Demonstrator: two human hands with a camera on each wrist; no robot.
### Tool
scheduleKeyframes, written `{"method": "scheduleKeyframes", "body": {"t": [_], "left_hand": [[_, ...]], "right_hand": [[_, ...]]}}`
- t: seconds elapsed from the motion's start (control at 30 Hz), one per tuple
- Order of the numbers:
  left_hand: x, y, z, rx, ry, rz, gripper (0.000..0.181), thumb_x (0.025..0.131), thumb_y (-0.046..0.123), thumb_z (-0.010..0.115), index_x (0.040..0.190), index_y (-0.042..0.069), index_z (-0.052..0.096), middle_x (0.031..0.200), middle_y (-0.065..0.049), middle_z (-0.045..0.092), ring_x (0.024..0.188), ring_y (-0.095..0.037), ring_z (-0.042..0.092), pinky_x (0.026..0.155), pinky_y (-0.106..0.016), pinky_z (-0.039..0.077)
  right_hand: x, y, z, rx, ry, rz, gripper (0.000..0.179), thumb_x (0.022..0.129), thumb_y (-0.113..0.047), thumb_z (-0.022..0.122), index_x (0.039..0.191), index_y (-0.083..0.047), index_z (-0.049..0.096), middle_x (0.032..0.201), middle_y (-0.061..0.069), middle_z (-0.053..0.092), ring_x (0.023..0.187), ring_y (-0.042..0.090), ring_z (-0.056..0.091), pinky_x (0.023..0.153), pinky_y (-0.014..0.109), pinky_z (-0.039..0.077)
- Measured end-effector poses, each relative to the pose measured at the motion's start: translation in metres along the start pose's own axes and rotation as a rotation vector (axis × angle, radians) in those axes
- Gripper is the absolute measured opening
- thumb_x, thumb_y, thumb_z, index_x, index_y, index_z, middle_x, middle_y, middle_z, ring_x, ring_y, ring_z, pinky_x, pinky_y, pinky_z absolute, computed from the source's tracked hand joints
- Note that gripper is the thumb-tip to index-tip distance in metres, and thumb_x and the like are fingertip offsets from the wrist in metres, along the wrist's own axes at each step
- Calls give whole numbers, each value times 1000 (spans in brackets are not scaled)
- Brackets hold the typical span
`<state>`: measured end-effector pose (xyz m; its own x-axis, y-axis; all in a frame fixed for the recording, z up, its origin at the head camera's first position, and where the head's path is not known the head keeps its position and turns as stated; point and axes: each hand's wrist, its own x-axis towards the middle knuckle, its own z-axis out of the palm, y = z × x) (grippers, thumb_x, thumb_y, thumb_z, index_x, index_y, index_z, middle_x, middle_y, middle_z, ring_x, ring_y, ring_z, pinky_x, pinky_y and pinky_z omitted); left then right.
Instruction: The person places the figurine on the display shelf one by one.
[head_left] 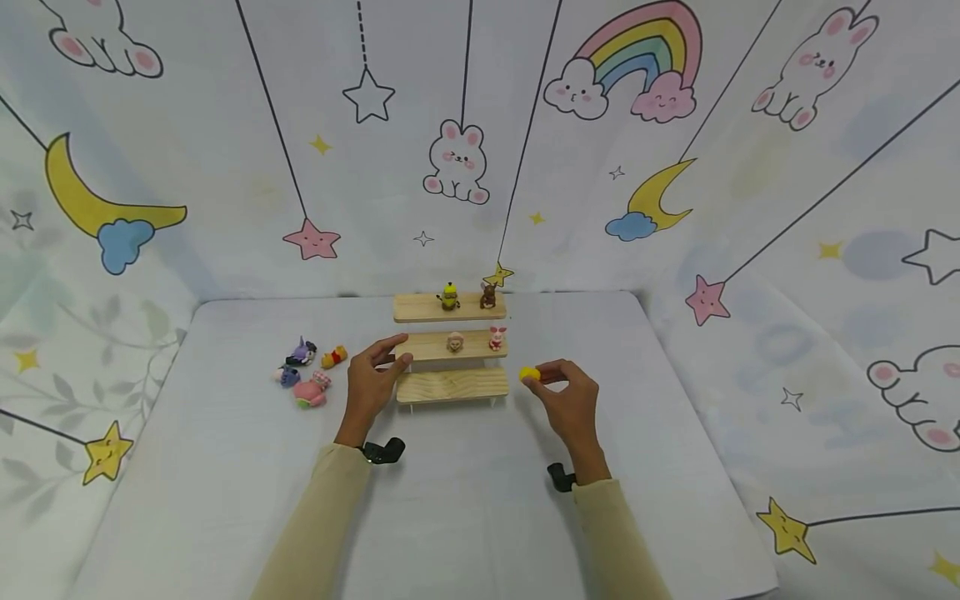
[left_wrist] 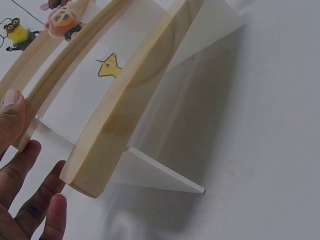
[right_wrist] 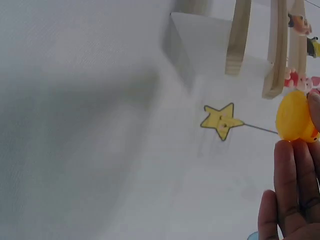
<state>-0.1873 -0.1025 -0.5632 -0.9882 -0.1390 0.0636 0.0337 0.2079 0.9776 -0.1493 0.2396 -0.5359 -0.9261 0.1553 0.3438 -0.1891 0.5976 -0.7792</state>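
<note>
A three-step wooden display stand (head_left: 452,387) with white side supports stands on the white table. My left hand (head_left: 371,379) grips the left end of its middle step, thumb at the front and fingers around the end. To the right of the stand, my right hand (head_left: 567,402) pinches a small yellow rubber duck (right_wrist: 292,116) between thumb and fingertips, above the table. A minion figurine (head_left: 449,297) and a brown figurine (head_left: 489,297) stand on the top step. The middle step bears a pink-headed figurine (head_left: 455,342) and a pink piglet figurine (head_left: 497,337).
Left of the stand lie several small toys: a purple and dark one (head_left: 302,352), a blue one (head_left: 287,377), a yellow and red bear (head_left: 333,357) and a pink one (head_left: 310,392). A printed cloth backdrop (head_left: 390,200) rises behind the table (head_left: 450,500).
</note>
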Motion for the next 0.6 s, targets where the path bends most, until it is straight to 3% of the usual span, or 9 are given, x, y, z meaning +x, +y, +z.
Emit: {"method": "scheduleKeyframes", "body": {"t": [0.33,0.6], "left_hand": [[0,1,1,3,-1,-5,43,94,41,82,134,28,74,142,-1,72,119,-26,69,92,-32,53],[0,0,0,-15,-4,7,44,93,41,82,134,27,75,141,-1,72,118,-28,69,86,-21,52]], "right_hand": [[-6,-16,26,-15,-14,-11,27,83,-23,94,101,-14,77,98,3,76,89,20,72,87,58,59],[-11,-25,45,-16,-8,-11,27,81,-22,96,97,-14,75,94,3,75,86,20,71,80,50,61]]}}
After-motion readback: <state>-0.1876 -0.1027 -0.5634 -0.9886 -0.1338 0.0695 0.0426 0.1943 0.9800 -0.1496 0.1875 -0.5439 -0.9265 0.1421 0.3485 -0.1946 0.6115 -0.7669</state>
